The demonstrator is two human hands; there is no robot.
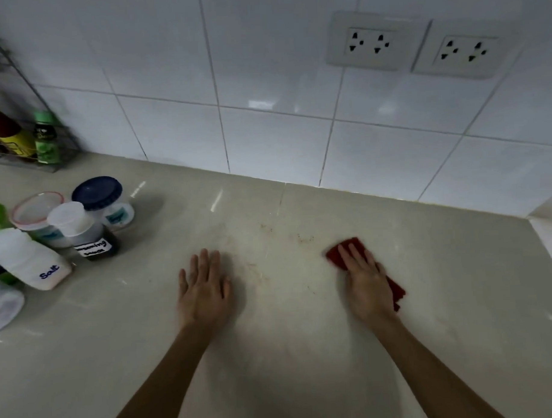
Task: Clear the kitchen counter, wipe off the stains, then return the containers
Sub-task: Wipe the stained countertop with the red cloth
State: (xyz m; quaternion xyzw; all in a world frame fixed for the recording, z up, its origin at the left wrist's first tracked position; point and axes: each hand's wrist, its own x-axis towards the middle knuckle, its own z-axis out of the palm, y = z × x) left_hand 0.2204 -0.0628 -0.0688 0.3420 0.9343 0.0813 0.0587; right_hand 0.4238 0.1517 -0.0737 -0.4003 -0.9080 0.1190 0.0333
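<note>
Leftward, a wire rack (3, 155) of bottles meets the tiled wall, and a Salt bottle (29, 261), seasoning sauce jar (88, 234), blue-lidded jar (104, 199) and red-rimmed tub (37, 211) crowd the bench (273, 349) there, well apart from both hands. Next, the left hand (204, 289) lies flat, fingers (204, 261) straight, holding nothing, with faint reddish stains (300, 237) just beyond. Rightmost, the right hand (366, 280) presses a red cloth (333, 257) under straight fingers (353, 253); the cloth shows past the fingertips, its long axis running far-left to near-right.

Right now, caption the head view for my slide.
Right hand presses red cloth on stained counter, left hand flat, containers aside.
</note>
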